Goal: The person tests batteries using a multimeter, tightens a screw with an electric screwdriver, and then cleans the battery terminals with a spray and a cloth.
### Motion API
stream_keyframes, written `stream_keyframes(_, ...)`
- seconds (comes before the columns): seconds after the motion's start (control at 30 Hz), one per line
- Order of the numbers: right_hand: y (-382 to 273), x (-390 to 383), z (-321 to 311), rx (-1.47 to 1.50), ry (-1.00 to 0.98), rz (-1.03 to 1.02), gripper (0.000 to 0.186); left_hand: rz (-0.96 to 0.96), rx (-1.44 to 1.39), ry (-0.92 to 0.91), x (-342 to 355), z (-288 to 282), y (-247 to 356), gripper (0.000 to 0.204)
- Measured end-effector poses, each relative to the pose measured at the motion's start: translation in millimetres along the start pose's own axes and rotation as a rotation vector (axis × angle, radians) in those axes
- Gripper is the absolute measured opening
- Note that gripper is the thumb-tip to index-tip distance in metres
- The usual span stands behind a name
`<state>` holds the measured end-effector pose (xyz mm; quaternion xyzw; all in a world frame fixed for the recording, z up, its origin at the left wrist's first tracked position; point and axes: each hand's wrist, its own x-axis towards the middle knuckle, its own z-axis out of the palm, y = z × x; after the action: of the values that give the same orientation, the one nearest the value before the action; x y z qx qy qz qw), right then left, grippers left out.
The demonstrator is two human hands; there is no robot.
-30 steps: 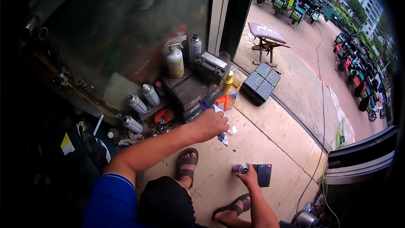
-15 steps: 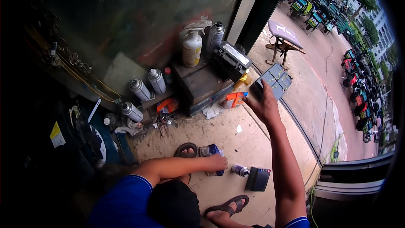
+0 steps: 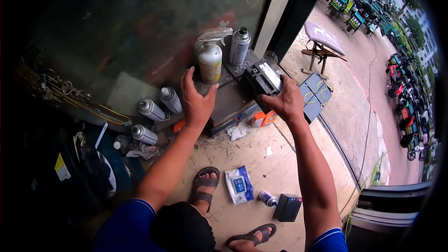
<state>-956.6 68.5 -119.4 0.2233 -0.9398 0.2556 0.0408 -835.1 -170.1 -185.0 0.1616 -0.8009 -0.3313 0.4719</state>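
My right hand [image 3: 287,102] is closed around the near right end of a black battery [image 3: 263,78] with a white label on top. The battery is tilted at the right end of a dark low bench [image 3: 227,97]; I cannot tell whether it has left the surface. My left hand [image 3: 197,105] hovers over the bench's left part, thumb and fingers apart, holding nothing. Just beyond it stands a white trigger spray bottle [image 3: 209,63], and beside that a grey aerosol can [image 3: 240,46] with a black cap.
On the floor lie a wipes pack [image 3: 239,185], an aerosol can [image 3: 268,199] and another black battery [image 3: 288,207]. Several aerosol cans [image 3: 151,109] stand left of the bench. A grey case with yellow cord [image 3: 315,97] and a stool [image 3: 324,38] are by the doorway.
My left hand has left the wipes pack on the floor and risen to the bench, opening. My right hand has moved onto the battery and gripped it.
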Motion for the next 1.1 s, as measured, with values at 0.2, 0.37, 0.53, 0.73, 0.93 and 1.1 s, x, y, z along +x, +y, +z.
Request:
stream_keyframes(0.2,77,-156,-6,0.326,0.160,0.530,0.084,-0.211,0.077,-0.096,30,45,-15,0.094)
stream_keyframes(0.37,204,-248,38,0.034,0.144,0.971,0.084,-0.173,0.097,-0.020,43,59,-7,0.070)
stream_keyframes(0.53,249,-308,58,-0.143,0.149,1.079,0.085,-0.018,-0.100,-0.156,30,24,55,0.069)
stream_keyframes(0.73,247,-334,78,-0.204,0.171,0.990,0.084,-0.144,-0.343,-0.756,-88,-15,95,0.075)
stream_keyframes(0.93,260,-330,63,-0.145,-0.202,1.005,0.090,-0.222,-0.225,-0.981,-233,1,12,0.081)
stream_keyframes(1.1,274,-322,38,-0.135,-0.439,0.923,0.094,-0.290,-0.202,-0.985,-263,5,-8,0.080)
